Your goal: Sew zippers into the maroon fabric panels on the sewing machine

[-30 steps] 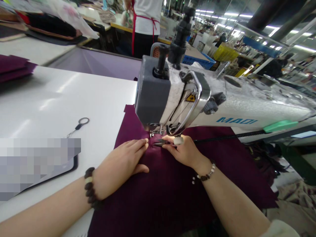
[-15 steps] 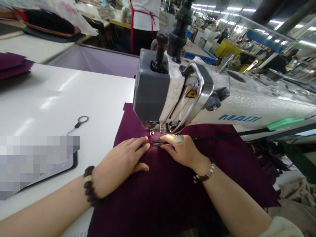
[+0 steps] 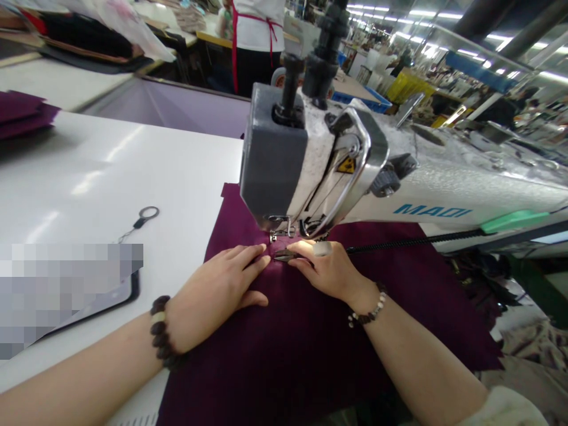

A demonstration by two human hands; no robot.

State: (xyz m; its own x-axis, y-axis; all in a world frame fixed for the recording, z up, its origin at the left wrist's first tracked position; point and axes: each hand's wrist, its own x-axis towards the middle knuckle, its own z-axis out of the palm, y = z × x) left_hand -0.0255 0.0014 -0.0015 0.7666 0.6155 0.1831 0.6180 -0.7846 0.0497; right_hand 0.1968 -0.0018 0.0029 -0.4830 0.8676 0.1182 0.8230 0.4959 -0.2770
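Note:
A dark purple piece of fabric point(image 3: 266, 343) lies under the sewing machine head point(image 3: 284, 160). My left hand point(image 3: 217, 290) rests flat on it, fingers stretched forward and thumb apart, fingertips close to the presser foot point(image 3: 274, 237). In my right hand point(image 3: 328, 269) is a pair of thread snips point(image 3: 284, 255), its pointed blades showing between thumb and finger and aimed left at the fabric. The blade tips lie just right of my left fingertips. A fine thread seems to run near the foot, too small to follow.
A phone point(image 3: 119, 291) with a ring strap point(image 3: 149, 212) lies on the white table point(image 3: 89, 171). Purple fabric pieces point(image 3: 24, 114) are stacked at the far left. A black coiled cord point(image 3: 399, 241) stretches right from my right hand. A person in a red-tied apron point(image 3: 260, 29) stands behind the machine.
Both hands and the snips stay almost in place. The view has shifted very slightly.

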